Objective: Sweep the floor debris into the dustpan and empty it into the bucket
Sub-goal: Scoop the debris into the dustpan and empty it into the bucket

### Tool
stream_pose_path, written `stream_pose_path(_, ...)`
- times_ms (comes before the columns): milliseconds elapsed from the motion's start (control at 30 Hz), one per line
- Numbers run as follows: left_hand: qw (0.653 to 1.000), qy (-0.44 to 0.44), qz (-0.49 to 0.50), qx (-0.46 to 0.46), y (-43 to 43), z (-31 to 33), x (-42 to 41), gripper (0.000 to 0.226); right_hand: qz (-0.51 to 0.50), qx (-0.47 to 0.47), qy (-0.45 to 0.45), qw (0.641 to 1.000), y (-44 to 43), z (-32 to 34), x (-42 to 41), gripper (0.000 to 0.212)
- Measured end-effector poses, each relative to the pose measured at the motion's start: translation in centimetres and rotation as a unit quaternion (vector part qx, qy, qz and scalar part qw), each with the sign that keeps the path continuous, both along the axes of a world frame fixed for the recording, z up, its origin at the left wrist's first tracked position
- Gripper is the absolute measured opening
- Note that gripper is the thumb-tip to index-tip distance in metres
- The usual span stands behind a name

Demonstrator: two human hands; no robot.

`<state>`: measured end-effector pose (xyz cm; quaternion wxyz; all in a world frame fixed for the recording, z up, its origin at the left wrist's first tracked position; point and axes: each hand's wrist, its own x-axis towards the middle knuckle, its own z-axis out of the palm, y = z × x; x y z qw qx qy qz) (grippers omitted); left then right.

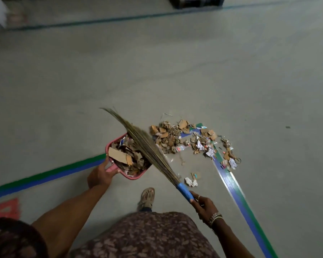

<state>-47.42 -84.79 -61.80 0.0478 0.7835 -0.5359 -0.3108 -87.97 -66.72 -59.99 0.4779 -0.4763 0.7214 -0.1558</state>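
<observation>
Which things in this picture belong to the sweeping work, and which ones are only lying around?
For the job: pink dustpan, holding scraps, gripped by the left hand; broom in the right hand; debris pile, not yet swept up.
Not for the job: green-and-blue floor tape; red floor marking. No bucket is in view.

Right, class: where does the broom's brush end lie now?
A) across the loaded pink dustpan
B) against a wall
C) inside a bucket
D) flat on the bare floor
A: the broom bristles slant across the pink dustpan, which the left hand holds full of scraps.
</observation>
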Motion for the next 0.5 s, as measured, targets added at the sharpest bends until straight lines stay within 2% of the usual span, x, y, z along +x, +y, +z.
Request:
stream_pose_path(333,0.983,-0.046,0.175,-0.041,13.3,5.6,10.6,0.089,0.202,-0.029,-0.003,0.979,-2.3,2.3,7.8,0.034)
stream_pose_path(500,0.965,-0.030,0.255,-0.054,20.0,6.0,16.8,0.074,0.303,-0.037,0.000,0.952,-3.4,3.3,13.9,0.036)
